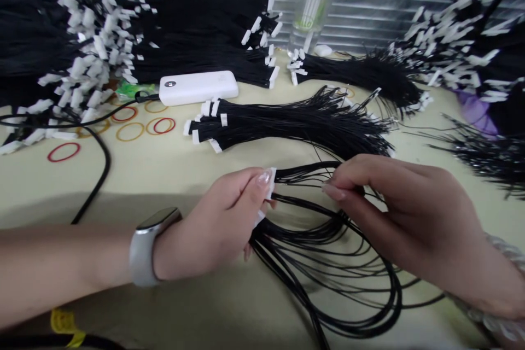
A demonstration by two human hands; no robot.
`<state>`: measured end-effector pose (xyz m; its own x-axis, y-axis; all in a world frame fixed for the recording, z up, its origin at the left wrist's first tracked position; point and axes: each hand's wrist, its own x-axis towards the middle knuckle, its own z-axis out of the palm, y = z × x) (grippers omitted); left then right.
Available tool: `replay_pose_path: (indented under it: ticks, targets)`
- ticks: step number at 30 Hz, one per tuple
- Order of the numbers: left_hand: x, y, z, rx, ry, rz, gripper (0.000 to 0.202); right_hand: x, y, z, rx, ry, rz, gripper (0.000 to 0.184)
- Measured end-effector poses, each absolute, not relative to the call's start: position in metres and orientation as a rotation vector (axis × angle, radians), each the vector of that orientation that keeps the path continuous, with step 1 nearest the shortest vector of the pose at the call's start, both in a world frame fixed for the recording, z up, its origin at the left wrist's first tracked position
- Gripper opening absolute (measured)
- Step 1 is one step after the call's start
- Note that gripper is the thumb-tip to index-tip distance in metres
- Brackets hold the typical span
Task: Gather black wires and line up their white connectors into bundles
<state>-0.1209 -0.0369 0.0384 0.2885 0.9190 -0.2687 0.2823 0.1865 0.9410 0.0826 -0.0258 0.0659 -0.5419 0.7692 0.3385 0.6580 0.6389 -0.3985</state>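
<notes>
My left hand [223,219] is closed around the white connector ends of a bunch of thin black wires [328,262] that loop over the table in front of me. A grey smartwatch [148,245] is on that wrist. My right hand [394,213] pinches the same black wires a little to the right, near where they leave the connectors. Just beyond both hands lies a bundle of black wires with white connectors [287,120].
Piles of black wires with white connectors [82,27] fill the back left and the back right [463,38]. A white power bank [198,87], a black cable [98,169], several rubber bands [129,131] and a clear bottle [314,5] sit on the beige table [164,175].
</notes>
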Motion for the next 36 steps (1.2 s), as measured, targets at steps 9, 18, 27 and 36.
replay_pose_path:
  ticks: [9,18,27,36]
  targets:
    - [-0.12,-0.037,0.04,1.308,1.232,0.661,0.037,0.083,-0.03,0.06,-1.028,-2.406,0.17,0.015]
    - [-0.12,-0.035,0.04,1.371,1.247,0.649,0.037,0.083,-0.03,0.057,-0.99,-2.436,0.079,0.015]
    - [-0.12,-0.036,0.044,1.413,1.19,0.61,0.035,0.082,-0.027,0.067,-0.74,-2.591,-0.438,0.026]
    - [-0.119,-0.035,0.049,1.679,1.168,0.552,0.035,0.069,-0.035,0.063,-0.697,-2.555,-0.274,0.019]
